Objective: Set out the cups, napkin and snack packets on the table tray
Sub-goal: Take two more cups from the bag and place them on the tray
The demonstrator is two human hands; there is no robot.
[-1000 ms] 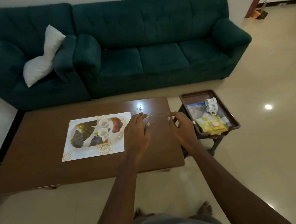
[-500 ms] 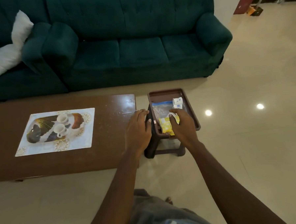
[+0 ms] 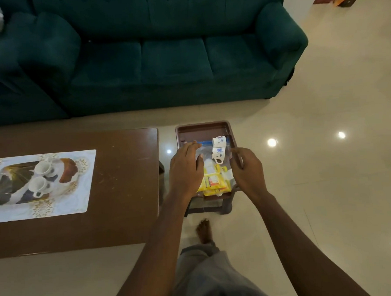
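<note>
While both hands are reaching over the brown tray (image 3: pixel 202 128) at centre frame, the step in hand is looking like fetching the next items, w/ nothing lifted yet. Left hand (image 3: pixel 186 168) is lying flat-ish, fingers straight, over the tray's left side & the clear zip bag (image 3: pixel 205 148). It's holding nothing, tho I can't tell if it's touching the bag. Right hand (image 3: pixel 247 167) is sitting at the tray's right rim w/ fingers loosely curled; can't tell if it's pinching the rim or gripping nothing.

Two floral cups (image 3: pixel 218 141) are lying on their sides on the bag, upper part of the tray, between the hands. Yellow snack packets (image 3: pixel 214 183) are lying at the tray's lower end, partly under the left hand. A white bit beside them may be the napkin, not sure. Tray is sitting on a small stool (image 3: pixel 226 205) just right of the wooden table (image 3: pixel 123 174).

At left of frame a printed mat (image 3: pixel 88 187) on the table is already carrying two white cups (image 3: pixel 42 168), so prob. that's the setting-out spot.

Next move, imo, is calling for a firm hold on one item, cup by its handle or packet by an edge, then carrying it left across the gap to the mat w/o knocking the cups there.
</note>
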